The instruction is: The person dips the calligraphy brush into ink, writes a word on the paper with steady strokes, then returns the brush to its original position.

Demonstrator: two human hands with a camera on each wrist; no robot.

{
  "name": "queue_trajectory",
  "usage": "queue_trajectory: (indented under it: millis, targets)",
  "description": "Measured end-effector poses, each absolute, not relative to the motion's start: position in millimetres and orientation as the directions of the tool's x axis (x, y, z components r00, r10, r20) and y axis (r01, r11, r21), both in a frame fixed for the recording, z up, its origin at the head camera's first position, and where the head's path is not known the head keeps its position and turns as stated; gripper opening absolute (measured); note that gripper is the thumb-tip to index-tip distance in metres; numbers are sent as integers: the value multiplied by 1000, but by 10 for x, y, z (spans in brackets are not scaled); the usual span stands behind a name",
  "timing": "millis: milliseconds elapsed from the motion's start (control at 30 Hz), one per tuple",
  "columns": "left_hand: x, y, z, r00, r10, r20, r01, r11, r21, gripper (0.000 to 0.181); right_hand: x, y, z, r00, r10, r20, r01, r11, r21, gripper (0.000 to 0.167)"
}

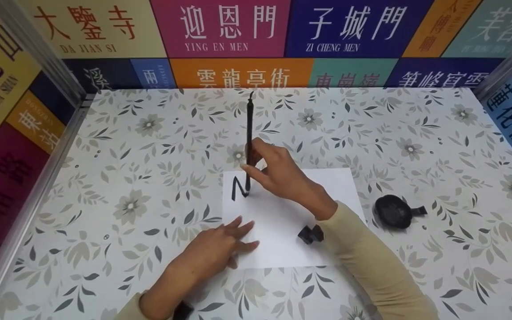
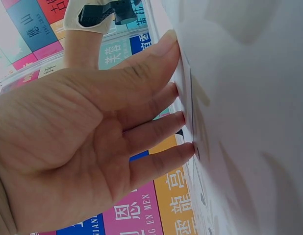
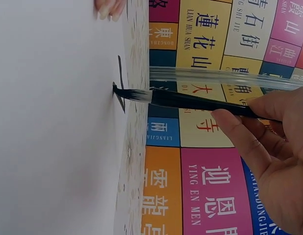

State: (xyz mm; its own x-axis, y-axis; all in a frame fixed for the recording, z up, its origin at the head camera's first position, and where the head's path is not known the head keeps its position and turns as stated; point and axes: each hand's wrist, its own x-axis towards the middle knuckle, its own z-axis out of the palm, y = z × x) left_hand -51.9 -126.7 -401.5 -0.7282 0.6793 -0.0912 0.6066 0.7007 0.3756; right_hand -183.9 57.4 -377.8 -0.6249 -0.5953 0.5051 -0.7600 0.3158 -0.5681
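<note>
My right hand point(image 1: 282, 171) pinches a black calligraphy brush point(image 1: 249, 133) and keeps it upright over a white sheet of paper point(image 1: 278, 222). In the right wrist view the brush point(image 3: 190, 102) has a pale tuft with a dark inked tip, which touches the paper. Beside the tip, black strokes point(image 1: 237, 186) form an angular N-like mark near the sheet's upper left corner. My left hand point(image 1: 216, 246) rests its fingertips on the paper's lower left part. In the left wrist view its fingers point(image 2: 159, 166) are extended and spread, holding nothing.
A small black dish with a short handle point(image 1: 393, 212) stands right of the paper. The table point(image 1: 176, 146) has a floral cover. Panels with printed characters point(image 1: 229, 26) rise behind it and at both sides. A black device point(image 1: 311, 234) is at the right sleeve.
</note>
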Motion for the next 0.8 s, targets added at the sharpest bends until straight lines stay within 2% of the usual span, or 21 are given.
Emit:
queue_trajectory:
  millis: [333,800]
  targets:
    - [-505,-1265,-4008,-729,683,-53,621,691,370,56,-1836,551,-3806,-642,-591,488,-746,334,-577,21]
    - [-505,-1257,-4013,-742,666,-84,592,708,384,59,-1844,523,-3864,-602,-560,570,-788,298,-539,19]
